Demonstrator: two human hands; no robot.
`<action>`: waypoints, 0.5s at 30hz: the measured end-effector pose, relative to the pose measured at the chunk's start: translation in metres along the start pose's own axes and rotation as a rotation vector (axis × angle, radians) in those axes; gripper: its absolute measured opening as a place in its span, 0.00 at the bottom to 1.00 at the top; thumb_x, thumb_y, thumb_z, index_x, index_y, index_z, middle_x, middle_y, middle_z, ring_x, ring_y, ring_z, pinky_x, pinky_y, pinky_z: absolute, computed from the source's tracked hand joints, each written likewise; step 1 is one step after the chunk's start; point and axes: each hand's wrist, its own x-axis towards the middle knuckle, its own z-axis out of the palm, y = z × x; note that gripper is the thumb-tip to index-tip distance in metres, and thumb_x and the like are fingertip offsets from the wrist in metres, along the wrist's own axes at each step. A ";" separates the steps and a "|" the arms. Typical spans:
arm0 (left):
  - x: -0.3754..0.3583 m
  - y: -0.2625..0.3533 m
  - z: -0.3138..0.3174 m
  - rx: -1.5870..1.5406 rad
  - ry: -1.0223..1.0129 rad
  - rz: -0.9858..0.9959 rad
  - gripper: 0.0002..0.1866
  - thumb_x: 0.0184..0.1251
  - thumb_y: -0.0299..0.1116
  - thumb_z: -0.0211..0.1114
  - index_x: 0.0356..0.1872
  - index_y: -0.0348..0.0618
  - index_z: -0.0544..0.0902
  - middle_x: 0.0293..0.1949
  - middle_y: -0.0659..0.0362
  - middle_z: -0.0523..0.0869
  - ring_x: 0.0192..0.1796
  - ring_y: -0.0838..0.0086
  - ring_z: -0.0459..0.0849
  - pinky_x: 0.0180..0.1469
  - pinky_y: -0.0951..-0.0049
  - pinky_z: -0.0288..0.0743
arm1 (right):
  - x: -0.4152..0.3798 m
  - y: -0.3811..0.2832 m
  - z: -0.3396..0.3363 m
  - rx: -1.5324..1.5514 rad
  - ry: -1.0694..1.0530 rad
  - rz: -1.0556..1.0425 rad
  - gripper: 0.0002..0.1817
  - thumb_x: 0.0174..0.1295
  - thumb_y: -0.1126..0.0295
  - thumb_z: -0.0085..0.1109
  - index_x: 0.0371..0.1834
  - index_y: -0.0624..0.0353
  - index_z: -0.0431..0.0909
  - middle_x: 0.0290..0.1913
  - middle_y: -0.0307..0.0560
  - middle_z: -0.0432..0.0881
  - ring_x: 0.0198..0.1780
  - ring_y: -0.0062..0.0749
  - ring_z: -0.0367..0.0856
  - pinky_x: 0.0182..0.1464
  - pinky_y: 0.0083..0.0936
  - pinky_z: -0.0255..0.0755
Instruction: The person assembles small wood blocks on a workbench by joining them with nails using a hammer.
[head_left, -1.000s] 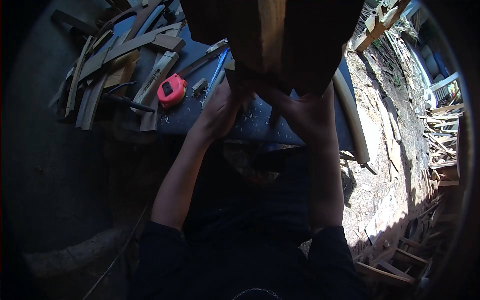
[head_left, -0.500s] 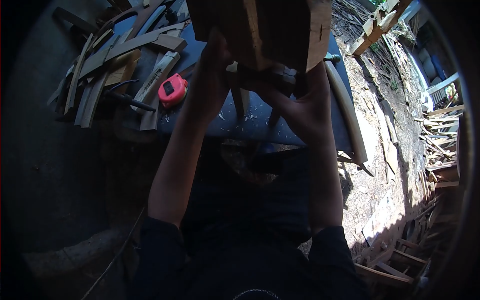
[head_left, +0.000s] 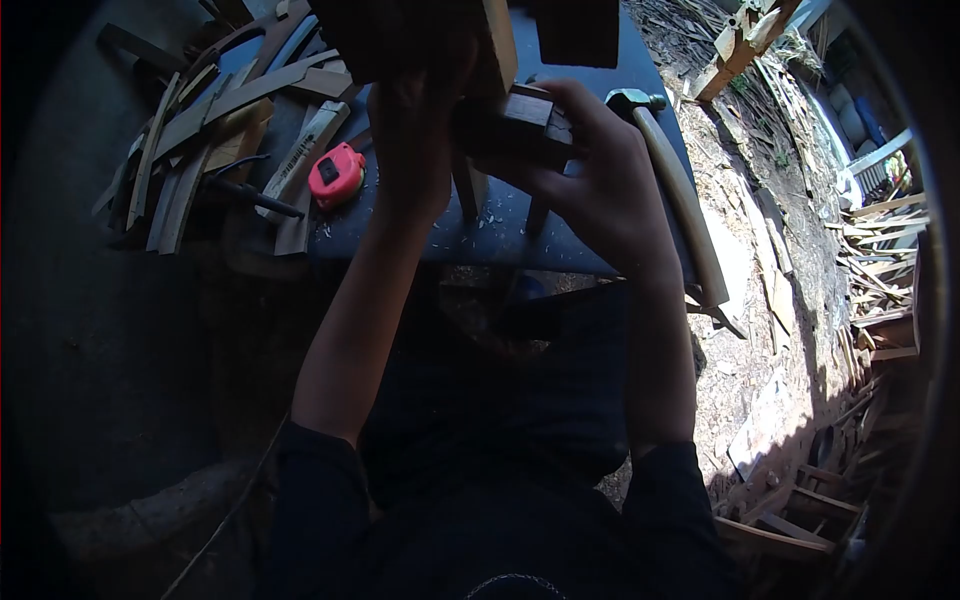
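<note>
At the top of the head view, a large wooden piece in deep shadow is held up over the bench. My left hand is closed against its underside; its fingertips are lost in the dark. My right hand is wrapped round a dark block with a pale grey face, thumb below and fingers above. This block sits right by the lower end of the wooden piece, and whether they touch is hard to see. To the right of my right hand lies a hammer with a long curved wooden handle.
A pink tape measure lies on the dark bench among shavings. Wood strips and a dark tool pile up on the left. Sunlit ground with scrap wood stretches along the right, near a rough post.
The wooden piece has moved up and left, uncovering the hammer head. My right hand has shifted slightly, and the dark block in it shows more plainly.
</note>
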 end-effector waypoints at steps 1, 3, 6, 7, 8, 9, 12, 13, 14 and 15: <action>0.005 -0.006 -0.008 -0.036 0.030 0.019 0.29 0.78 0.42 0.69 0.72 0.40 0.74 0.70 0.52 0.76 0.69 0.63 0.81 0.66 0.57 0.78 | -0.001 0.005 -0.002 0.036 0.012 -0.006 0.29 0.57 0.63 0.83 0.58 0.62 0.80 0.47 0.54 0.91 0.51 0.40 0.93 0.53 0.36 0.87; 0.011 -0.015 -0.023 -0.042 0.069 0.021 0.28 0.78 0.40 0.69 0.73 0.40 0.74 0.72 0.52 0.75 0.70 0.63 0.80 0.68 0.57 0.77 | -0.003 0.011 -0.013 0.098 0.026 0.046 0.29 0.57 0.65 0.83 0.59 0.62 0.80 0.48 0.52 0.91 0.52 0.35 0.92 0.55 0.33 0.86; 0.011 -0.004 -0.036 0.191 0.045 -0.180 0.32 0.72 0.54 0.73 0.63 0.37 0.81 0.55 0.54 0.87 0.54 0.73 0.88 0.54 0.69 0.81 | -0.011 0.018 -0.040 0.313 0.071 0.171 0.28 0.60 0.69 0.80 0.62 0.62 0.79 0.51 0.48 0.91 0.56 0.30 0.89 0.60 0.29 0.83; 0.010 0.000 -0.037 0.235 0.042 -0.276 0.33 0.71 0.57 0.74 0.61 0.36 0.83 0.50 0.56 0.90 0.49 0.76 0.89 0.49 0.72 0.82 | -0.015 0.022 -0.049 0.377 0.094 0.206 0.28 0.61 0.71 0.78 0.63 0.62 0.78 0.51 0.48 0.91 0.55 0.29 0.89 0.57 0.28 0.84; 0.012 -0.007 -0.046 0.258 0.028 -0.376 0.32 0.70 0.58 0.74 0.57 0.36 0.85 0.44 0.57 0.91 0.44 0.76 0.90 0.47 0.72 0.82 | -0.020 0.028 -0.054 0.420 0.151 0.251 0.28 0.61 0.71 0.78 0.63 0.62 0.78 0.51 0.47 0.90 0.55 0.28 0.90 0.56 0.27 0.83; 0.008 -0.013 -0.050 0.291 0.022 -0.413 0.32 0.71 0.57 0.74 0.58 0.36 0.85 0.44 0.57 0.91 0.44 0.76 0.89 0.48 0.73 0.82 | -0.024 0.033 -0.057 0.464 0.207 0.294 0.27 0.61 0.71 0.77 0.63 0.61 0.78 0.51 0.47 0.90 0.54 0.28 0.90 0.56 0.27 0.83; -0.001 -0.020 -0.051 0.283 0.015 -0.527 0.32 0.72 0.55 0.74 0.59 0.33 0.83 0.42 0.58 0.89 0.44 0.78 0.89 0.45 0.75 0.82 | -0.034 0.034 -0.060 0.547 0.202 0.304 0.27 0.65 0.70 0.73 0.66 0.64 0.77 0.53 0.46 0.89 0.51 0.34 0.90 0.59 0.32 0.82; 0.000 -0.020 -0.051 0.326 -0.013 -0.542 0.33 0.72 0.56 0.74 0.59 0.33 0.83 0.43 0.58 0.89 0.44 0.78 0.89 0.45 0.75 0.82 | -0.037 0.036 -0.061 0.515 0.218 0.313 0.26 0.66 0.69 0.73 0.66 0.64 0.77 0.53 0.47 0.89 0.51 0.35 0.90 0.59 0.33 0.82; 0.001 -0.020 -0.052 0.368 -0.040 -0.559 0.33 0.72 0.57 0.73 0.59 0.32 0.83 0.44 0.57 0.89 0.44 0.78 0.89 0.45 0.75 0.82 | -0.040 0.038 -0.062 0.482 0.234 0.323 0.26 0.67 0.68 0.73 0.65 0.65 0.77 0.53 0.48 0.89 0.50 0.36 0.91 0.59 0.34 0.82; 0.003 -0.020 -0.053 0.410 -0.066 -0.573 0.34 0.72 0.57 0.73 0.59 0.32 0.83 0.44 0.57 0.88 0.44 0.78 0.89 0.45 0.75 0.82 | -0.041 0.039 -0.063 0.450 0.248 0.331 0.26 0.67 0.67 0.72 0.65 0.65 0.77 0.53 0.48 0.89 0.50 0.36 0.91 0.59 0.34 0.82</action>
